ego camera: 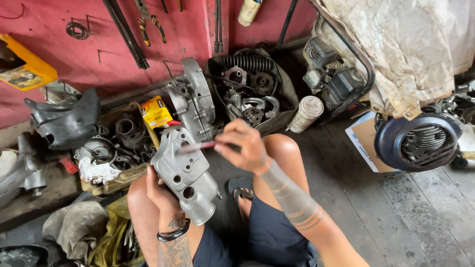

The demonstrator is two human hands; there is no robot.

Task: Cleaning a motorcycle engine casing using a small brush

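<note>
Right now the right hand (246, 147) is pinched shut around a thin reddish tool (200, 146), fingers bunched at its near end, and the tip reaches left onto the upper face of the grey metal engine casing (185, 173). Whether that tool is a brush or a small file is too blurred to tell. The casing sits just left of and below that hand, tilted, its round openings facing up. Underneath, the left hand (161, 190) clamps the casing from behind and below, fingers wrapped around its lower left edge, a black bracelet (174, 232) on the wrist. Both hands work above the bare knees of the seated person, a sandalled foot (241, 190) showing between them on the dark wooden floor (396, 212).

Moving outward: just beyond the casing stands a second grey engine cover (195, 96) leaning upright, with a yellow box (156, 112) to its left. Behind the right hand is a dark bag of gears and springs (250, 86). Further right, a pale cylindrical can (307, 113), then a blue round fan housing (418, 141). Pliers (148, 22) hang on the red wall (99, 49).
</note>
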